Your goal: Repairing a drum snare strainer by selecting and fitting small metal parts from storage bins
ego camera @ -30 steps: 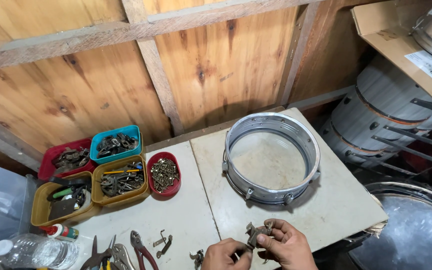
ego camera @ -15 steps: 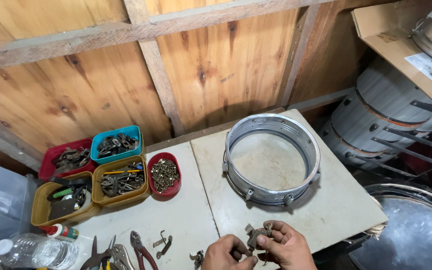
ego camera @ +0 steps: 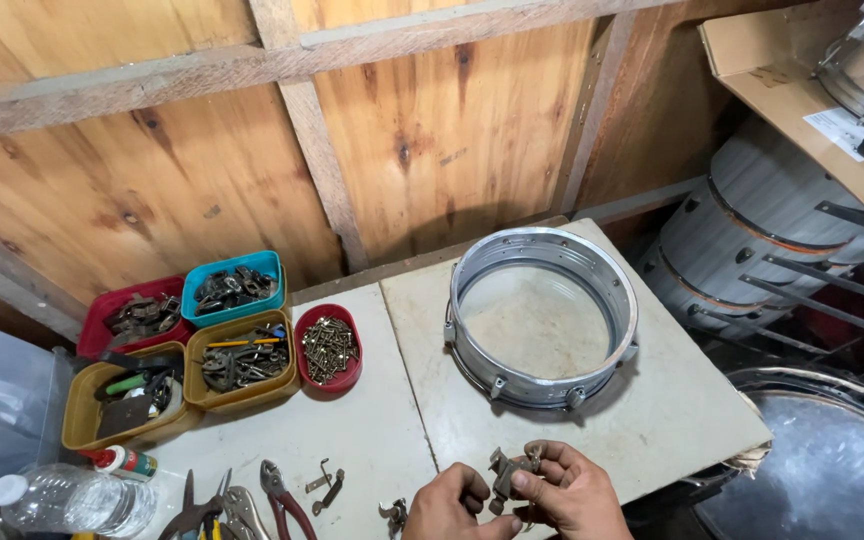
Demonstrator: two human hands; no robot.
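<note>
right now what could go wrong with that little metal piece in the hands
1. Both the left hand and right hand pinch the small grey metal bracket right at the near edge of the pale stone tabletop; a slip could send it to the floor.
2. Loose metal clips and red-handled pliers lie close by, easily knocked off.

Even soft daylight, sharp focus, faint shadows, slight wide-angle edge stretch

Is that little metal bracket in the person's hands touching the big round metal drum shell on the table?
Apart. The head view shows the metal bracket pinched between the left hand and right hand, with bare tabletop between it and the drum shell.
</note>
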